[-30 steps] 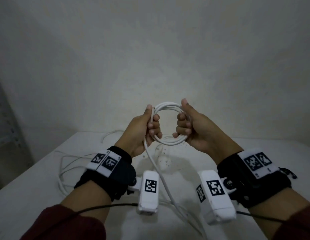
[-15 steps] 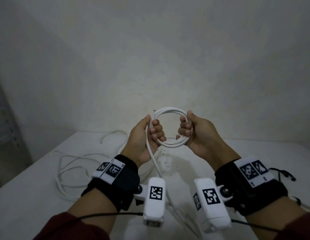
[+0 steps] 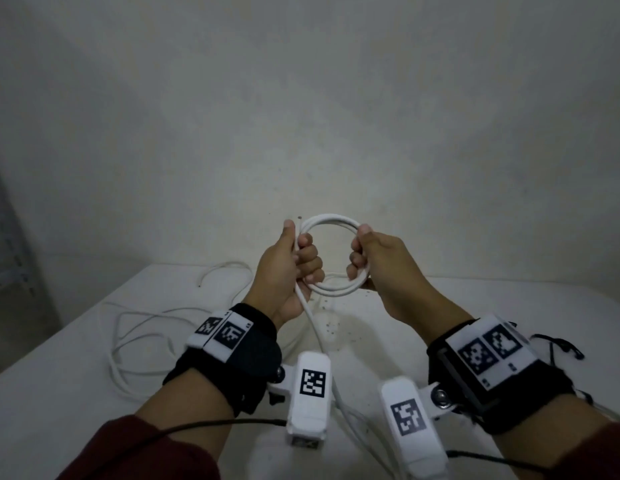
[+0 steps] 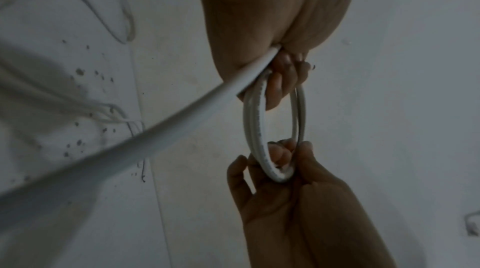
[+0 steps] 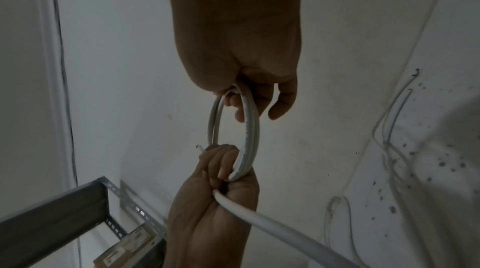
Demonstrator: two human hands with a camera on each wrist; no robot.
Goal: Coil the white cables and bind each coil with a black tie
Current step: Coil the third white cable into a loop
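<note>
hands lowered slightly, left hand [image 3: 289, 268] and right hand [image 3: 377, 265] grip white coil [image 3: 331, 220]

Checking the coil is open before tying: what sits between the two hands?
Only the round white cable coil, gripped on opposite sides by the left hand and right hand; its middle is bare in the head view.

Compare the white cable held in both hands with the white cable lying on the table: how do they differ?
The held cable is wound into a tight round coil; the table cable sprawls in loose, uneven loops. The held cable is raised, gripped by the left hand and right hand; the table cable lies untouched. Neither shows a black tie.
</note>
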